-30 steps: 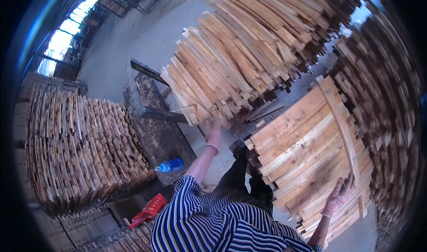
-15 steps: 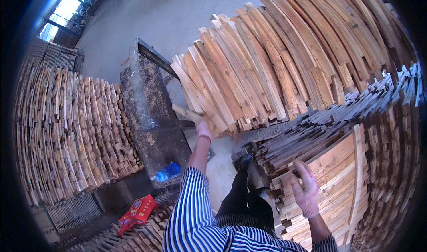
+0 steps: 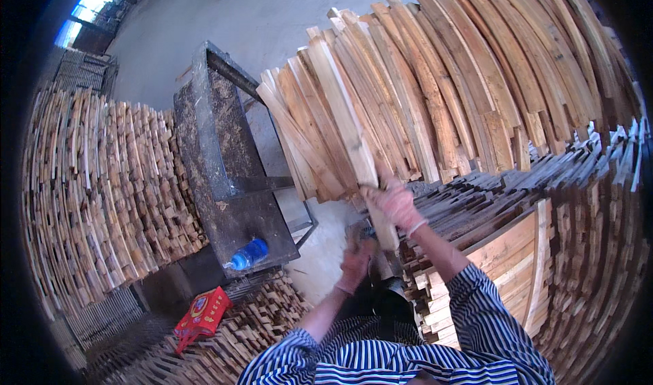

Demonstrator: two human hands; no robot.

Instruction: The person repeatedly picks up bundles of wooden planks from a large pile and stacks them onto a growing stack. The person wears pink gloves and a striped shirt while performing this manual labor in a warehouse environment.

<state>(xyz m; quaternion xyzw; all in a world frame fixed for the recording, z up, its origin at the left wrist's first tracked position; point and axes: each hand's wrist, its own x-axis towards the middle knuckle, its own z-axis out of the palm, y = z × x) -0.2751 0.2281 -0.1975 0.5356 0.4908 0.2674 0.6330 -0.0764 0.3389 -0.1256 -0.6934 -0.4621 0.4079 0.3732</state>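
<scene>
diagonally, a long, pale, straight-edged wooden board [image 3: 338, 94] stretches forward and slightly left from the right hand [image 3: 394, 205] gripping its near part, the blurred left hand [image 3: 356, 265], closure unclear, just below-left.

- left of the right hand's [image 3: 394, 207] grip: left hand [image 3: 356, 261] in the way, then open floor [image 3: 325, 250]
- farther left: bench [image 3: 250, 216] blocks
- beyond: plank pile [image 3: 415, 96], basically a wall
- right, toward the body: stack [image 3: 505, 257] crowds it
</scene>
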